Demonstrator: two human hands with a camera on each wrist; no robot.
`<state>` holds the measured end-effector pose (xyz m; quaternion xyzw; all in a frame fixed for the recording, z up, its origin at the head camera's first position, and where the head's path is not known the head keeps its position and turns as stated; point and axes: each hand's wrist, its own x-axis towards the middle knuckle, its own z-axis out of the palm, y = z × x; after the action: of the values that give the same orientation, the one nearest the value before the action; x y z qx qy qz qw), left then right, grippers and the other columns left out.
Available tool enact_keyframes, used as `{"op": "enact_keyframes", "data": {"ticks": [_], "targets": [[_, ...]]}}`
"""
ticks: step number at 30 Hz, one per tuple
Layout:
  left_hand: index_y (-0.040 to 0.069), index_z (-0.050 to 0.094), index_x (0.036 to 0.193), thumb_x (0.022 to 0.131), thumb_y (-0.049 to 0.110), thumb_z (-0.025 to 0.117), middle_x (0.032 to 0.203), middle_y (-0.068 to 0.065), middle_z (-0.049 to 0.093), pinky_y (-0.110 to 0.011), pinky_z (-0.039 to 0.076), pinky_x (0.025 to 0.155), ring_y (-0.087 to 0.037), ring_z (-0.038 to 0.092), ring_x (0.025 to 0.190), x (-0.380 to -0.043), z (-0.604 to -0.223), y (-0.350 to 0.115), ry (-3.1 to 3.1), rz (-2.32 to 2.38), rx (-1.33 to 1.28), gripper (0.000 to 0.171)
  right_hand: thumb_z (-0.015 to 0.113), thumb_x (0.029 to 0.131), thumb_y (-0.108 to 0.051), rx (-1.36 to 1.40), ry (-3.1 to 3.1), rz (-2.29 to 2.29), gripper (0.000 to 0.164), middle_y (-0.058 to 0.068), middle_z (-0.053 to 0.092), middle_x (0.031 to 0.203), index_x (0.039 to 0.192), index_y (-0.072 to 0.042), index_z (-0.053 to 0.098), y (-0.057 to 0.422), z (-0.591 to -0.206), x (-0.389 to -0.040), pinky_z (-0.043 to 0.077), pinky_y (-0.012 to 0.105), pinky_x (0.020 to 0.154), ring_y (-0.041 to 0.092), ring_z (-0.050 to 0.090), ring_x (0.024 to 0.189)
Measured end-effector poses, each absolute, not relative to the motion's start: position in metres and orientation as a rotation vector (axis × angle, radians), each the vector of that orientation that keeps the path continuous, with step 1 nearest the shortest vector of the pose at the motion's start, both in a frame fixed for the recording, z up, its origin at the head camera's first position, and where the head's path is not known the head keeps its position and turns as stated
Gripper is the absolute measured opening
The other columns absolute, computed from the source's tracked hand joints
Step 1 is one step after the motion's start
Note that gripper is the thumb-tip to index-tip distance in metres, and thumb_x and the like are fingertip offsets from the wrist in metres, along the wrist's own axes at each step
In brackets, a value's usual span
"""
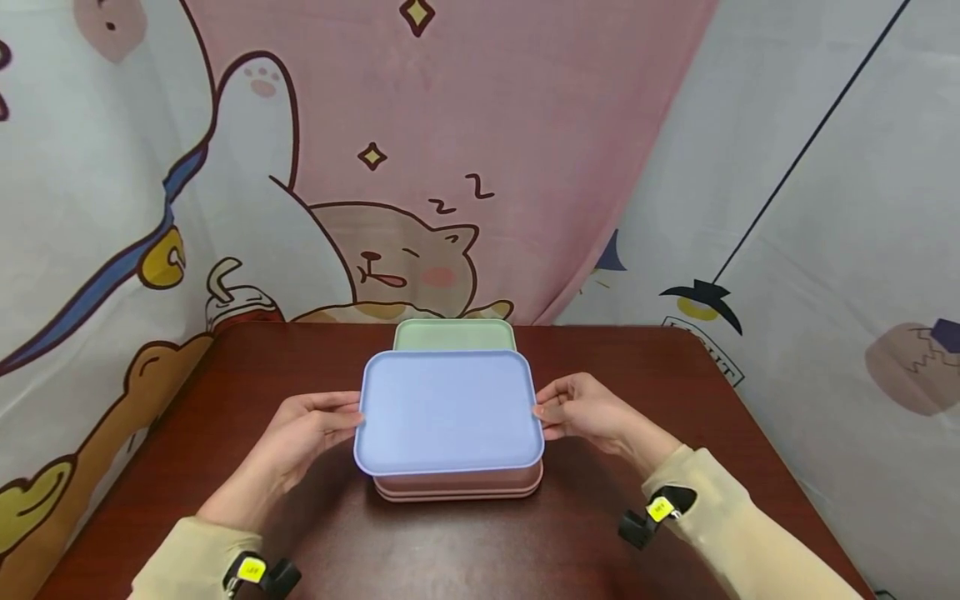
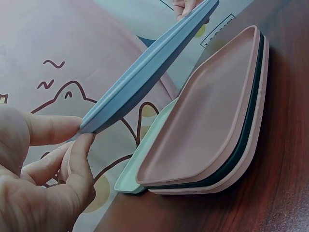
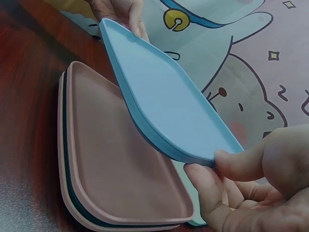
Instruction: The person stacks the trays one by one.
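A blue rectangular tray (image 1: 450, 412) with a low rim is held up by both hands, one at each short side. My left hand (image 1: 311, 429) pinches its left edge between thumb and fingers; my right hand (image 1: 581, 412) does the same at the right edge. Below it lies a stack topped by a pink tray (image 2: 203, 111), with a dark green tray (image 2: 241, 154) beneath that and another pinkish tray (image 3: 65, 174) at the bottom. In both wrist views a gap separates the blue tray from this stack. Behind, a light green tray (image 1: 454, 335) lies partly hidden.
The trays are on a dark reddish-brown table (image 1: 300, 358). A cloth (image 1: 562, 125) printed with cartoon animals hangs along the table's back and sides. A small camera is strapped to each wrist.
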<state>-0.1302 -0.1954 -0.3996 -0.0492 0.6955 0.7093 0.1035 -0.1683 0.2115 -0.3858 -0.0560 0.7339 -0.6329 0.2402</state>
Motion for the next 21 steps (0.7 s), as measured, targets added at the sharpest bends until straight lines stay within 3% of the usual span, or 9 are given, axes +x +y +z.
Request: {"op": "enact_keyframes", "data": {"ticks": [21], "targets": [[-0.015, 0.057, 0.140, 0.097, -0.004, 0.070, 0.116, -0.017, 0.072, -0.030, 0.062, 0.088, -0.017, 0.071, 0.098, -0.1344, -0.4077, -0.1903, 2.014, 2.112, -0.150, 0.046, 0.067, 0.100, 0.005, -0.143, 1.990, -1.748, 0.026, 0.017, 0.070, 0.093, 0.119, 0.020, 0.057, 0.2177, -0.3908, -0.1636, 0.065, 0.038, 0.078, 0.022, 0.071, 0.080]]}}
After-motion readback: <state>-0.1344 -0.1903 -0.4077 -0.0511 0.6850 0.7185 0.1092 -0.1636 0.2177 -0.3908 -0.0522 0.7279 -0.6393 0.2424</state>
